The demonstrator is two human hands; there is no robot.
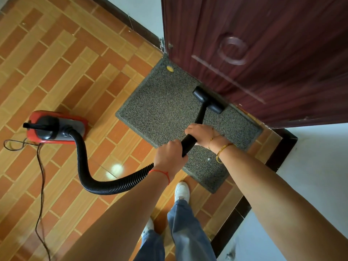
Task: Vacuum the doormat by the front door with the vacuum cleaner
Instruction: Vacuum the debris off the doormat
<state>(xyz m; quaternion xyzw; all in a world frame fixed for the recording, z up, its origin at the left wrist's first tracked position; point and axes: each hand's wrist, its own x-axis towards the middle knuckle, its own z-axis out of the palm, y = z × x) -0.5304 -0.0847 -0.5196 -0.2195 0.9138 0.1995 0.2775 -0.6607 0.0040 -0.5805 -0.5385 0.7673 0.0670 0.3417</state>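
The doormat [162,102] is speckled grey and black with a plain dark grey border, a yellow spot near its far corner. The nozzle [208,99] and ribbed hose [82,157] are black. The vacuum body [56,127] is red with a grey and black top. The floor [56,63] is orange and tan brick-pattern tile. The door [263,53] is dark maroon woodgrain.
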